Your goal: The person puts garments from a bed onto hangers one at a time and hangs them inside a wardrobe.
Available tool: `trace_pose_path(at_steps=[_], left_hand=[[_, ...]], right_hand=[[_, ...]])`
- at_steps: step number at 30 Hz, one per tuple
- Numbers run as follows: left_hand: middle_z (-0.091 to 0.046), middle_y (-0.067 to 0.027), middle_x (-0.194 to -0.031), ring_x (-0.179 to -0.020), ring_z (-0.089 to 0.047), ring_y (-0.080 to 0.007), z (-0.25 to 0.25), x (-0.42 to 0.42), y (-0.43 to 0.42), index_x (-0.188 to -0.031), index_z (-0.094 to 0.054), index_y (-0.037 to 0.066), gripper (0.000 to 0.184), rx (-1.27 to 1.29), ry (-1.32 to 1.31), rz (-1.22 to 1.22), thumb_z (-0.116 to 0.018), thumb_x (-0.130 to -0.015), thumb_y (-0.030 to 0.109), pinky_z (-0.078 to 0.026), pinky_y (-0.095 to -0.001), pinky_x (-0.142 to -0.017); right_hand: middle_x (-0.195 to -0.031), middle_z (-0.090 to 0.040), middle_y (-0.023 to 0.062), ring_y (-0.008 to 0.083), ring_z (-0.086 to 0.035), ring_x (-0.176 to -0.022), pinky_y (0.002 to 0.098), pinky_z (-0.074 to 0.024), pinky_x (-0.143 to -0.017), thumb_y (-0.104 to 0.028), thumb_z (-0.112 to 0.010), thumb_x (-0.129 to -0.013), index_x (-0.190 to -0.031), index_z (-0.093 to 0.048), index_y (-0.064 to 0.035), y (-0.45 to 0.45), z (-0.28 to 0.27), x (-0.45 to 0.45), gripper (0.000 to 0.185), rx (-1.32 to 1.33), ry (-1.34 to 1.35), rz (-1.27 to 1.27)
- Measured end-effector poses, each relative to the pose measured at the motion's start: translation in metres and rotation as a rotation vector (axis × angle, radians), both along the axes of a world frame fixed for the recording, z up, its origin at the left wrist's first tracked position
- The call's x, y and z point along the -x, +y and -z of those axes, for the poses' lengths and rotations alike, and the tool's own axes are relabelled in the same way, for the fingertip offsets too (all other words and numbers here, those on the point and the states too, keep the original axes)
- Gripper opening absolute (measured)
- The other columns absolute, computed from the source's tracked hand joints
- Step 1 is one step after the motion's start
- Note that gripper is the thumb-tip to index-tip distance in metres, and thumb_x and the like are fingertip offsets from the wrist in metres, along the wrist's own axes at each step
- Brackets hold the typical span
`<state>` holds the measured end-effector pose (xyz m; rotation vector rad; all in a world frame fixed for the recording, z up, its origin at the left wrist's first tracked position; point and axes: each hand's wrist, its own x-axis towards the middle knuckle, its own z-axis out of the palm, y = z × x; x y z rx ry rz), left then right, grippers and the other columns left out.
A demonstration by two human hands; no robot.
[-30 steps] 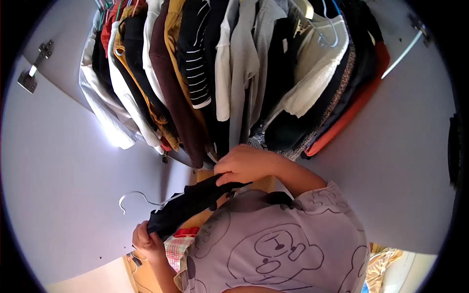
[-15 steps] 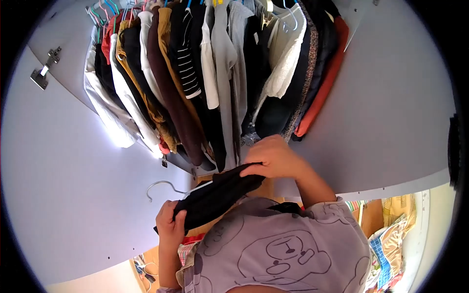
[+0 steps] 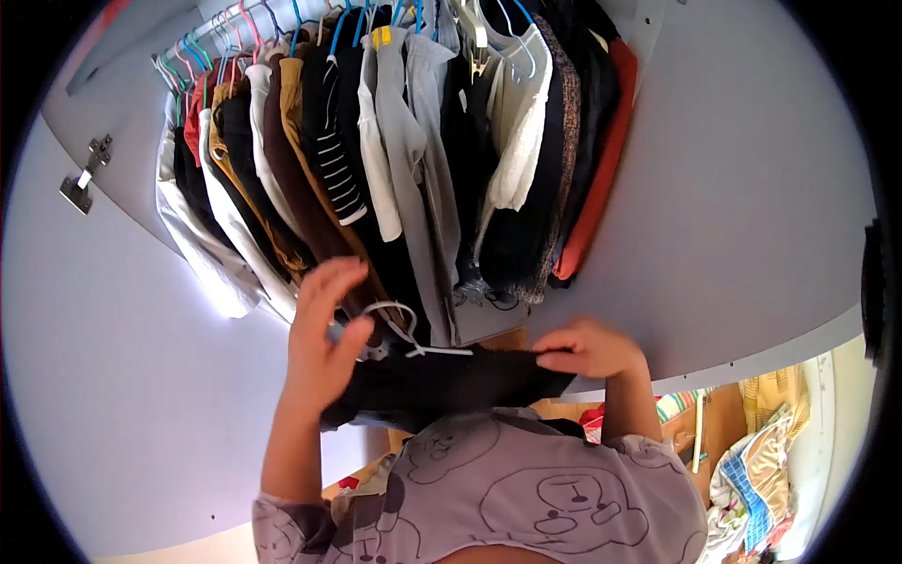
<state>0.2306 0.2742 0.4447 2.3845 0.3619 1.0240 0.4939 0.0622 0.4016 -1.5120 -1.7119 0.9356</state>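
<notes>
A black garment [image 3: 451, 381] is stretched across in front of my body on a hanger [image 3: 411, 329], whose pale hook rises above the cloth near its middle left. My right hand [image 3: 594, 350] pinches the garment's right end between thumb and fingers. My left hand [image 3: 327, 329] is raised at the other end, thumb and fingers apart, just left of the hook and holding nothing. What kind of garment it is cannot be made out.
Ahead, a packed row of clothes [image 3: 404, 141] hangs on colored hangers from a wardrobe rail [image 3: 202, 33]. A wardrobe door [image 3: 103, 357] with a metal hinge [image 3: 85, 177] stands at left. Grey panel [image 3: 742, 207] curves along the right. Crumpled fabrics [image 3: 756, 479] lie low at right.
My left hand has let go of the garment and risen with its fingers spread. The garment has leveled out and shifted right with my right hand; the hanger hook has swung upright.
</notes>
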Motion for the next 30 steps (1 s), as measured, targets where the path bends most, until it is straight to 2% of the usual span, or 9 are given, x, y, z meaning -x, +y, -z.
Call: trace_pose_path(at_steps=[2,6,10,13,15,18,23,25,30], left_hand=[[-0.047,-0.0097,-0.125,-0.114,-0.047,-0.0226,-0.017,-0.035,0.018,-0.124,-0.047,0.007,0.043,0.254,-0.04,0.115,-0.059,-0.083,0.013,-0.039,-0.0321,-0.091],[-0.043,-0.0145,-0.129,-0.116,-0.045,-0.0249,-0.038,-0.124,0.045,-0.133,-0.035,0.004,0.058,0.306,-0.065,0.221,-0.061,-0.085,0.024,-0.038,-0.0339,-0.093],[-0.031,-0.0261,-0.137,-0.127,-0.033,-0.0295,-0.053,-0.2,0.09,-0.14,-0.019,0.003,0.08,0.422,-0.029,-0.037,-0.063,-0.082,0.035,-0.029,-0.0369,-0.101],[-0.034,-0.0247,-0.136,-0.125,-0.037,-0.0326,-0.058,-0.224,0.102,-0.137,-0.022,-0.003,0.072,0.486,-0.106,-0.164,-0.06,-0.084,0.026,-0.032,-0.0351,-0.1],[-0.038,-0.0211,-0.134,-0.122,-0.041,-0.0288,-0.061,-0.229,0.105,-0.136,-0.025,-0.002,0.068,0.537,-0.091,-0.144,-0.06,-0.084,0.024,-0.033,-0.0332,-0.099],[-0.051,-0.0103,-0.124,-0.114,-0.046,-0.0188,-0.067,-0.234,0.102,-0.131,-0.041,0.001,0.054,0.632,-0.063,0.009,-0.06,-0.085,0.023,-0.032,-0.028,-0.097],[-0.045,-0.0098,-0.132,-0.124,-0.037,-0.019,-0.058,-0.257,0.111,-0.13,-0.044,0.006,0.053,0.584,0.057,0.327,-0.059,-0.086,0.032,-0.025,-0.0309,-0.102],[-0.043,-0.0105,-0.134,-0.126,-0.035,-0.0206,-0.062,-0.267,0.101,-0.132,-0.042,0.007,0.055,0.715,0.087,0.336,-0.059,-0.086,0.032,-0.023,-0.0328,-0.103],[-0.042,-0.0113,-0.135,-0.128,-0.033,-0.0231,-0.065,-0.29,0.101,-0.131,-0.045,0.013,0.054,0.611,0.207,0.288,-0.057,-0.086,0.038,-0.024,-0.0372,-0.104]], right_hand=[[-0.079,-0.063,0.0133,0.0286,-0.059,-0.068,0.0326,-0.0457,-0.061,-0.017,-0.059,-0.083,-0.096,-0.062,-0.0041,-0.015,0.012,-0.006,0.018,0.05,-0.05,-0.014],[-0.078,-0.063,0.0129,0.026,-0.061,-0.068,0.0306,-0.0469,-0.062,-0.013,-0.061,-0.082,-0.094,-0.063,-0.0021,-0.04,0.026,-0.008,0.016,0.067,-0.212,0.004],[-0.078,-0.064,0.0125,0.0204,-0.061,-0.066,0.0295,-0.0468,-0.061,-0.012,-0.061,-0.082,-0.095,-0.064,-0.0029,-0.053,0.024,-0.007,0.016,0.056,-0.248,0.09],[-0.081,-0.066,0.0082,0.0139,-0.06,-0.07,0.0264,-0.0461,-0.064,-0.01,-0.06,-0.082,-0.098,-0.063,-0.0003,-0.064,0.037,0.001,0.019,0.18,-0.014,0.321],[-0.084,-0.064,0.0027,0.0092,-0.056,-0.076,0.0226,-0.0448,-0.069,-0.008,-0.06,-0.083,-0.101,-0.061,0.0026,-0.072,0.061,0.007,0.022,0.206,0.512,0.562],[-0.09,-0.061,0.0014,0.0078,-0.054,-0.081,0.0228,-0.0444,-0.073,-0.006,-0.053,-0.087,-0.105,-0.058,0.0052,-0.081,0.06,0.009,0.022,0.301,0.606,0.691],[-0.096,-0.06,0.0032,0.0083,-0.054,-0.085,0.023,-0.0436,-0.078,-0.003,-0.053,-0.087,-0.112,-0.053,0.0025,-0.083,0.061,0.012,0.026,0.233,0.866,0.656],[-0.099,-0.059,0.0035,0.0085,-0.054,-0.087,0.023,-0.0433,-0.079,-0.002,-0.052,-0.087,-0.113,-0.051,0.0018,-0.074,0.057,0.016,0.027,0.19,0.968,0.564],[-0.102,-0.058,0.0041,0.0098,-0.055,-0.087,0.0229,-0.0438,-0.081,-0.002,-0.051,-0.088,-0.116,-0.049,0.0014,-0.024,0.002,0.027,0.028,0.069,1.008,0.465]])
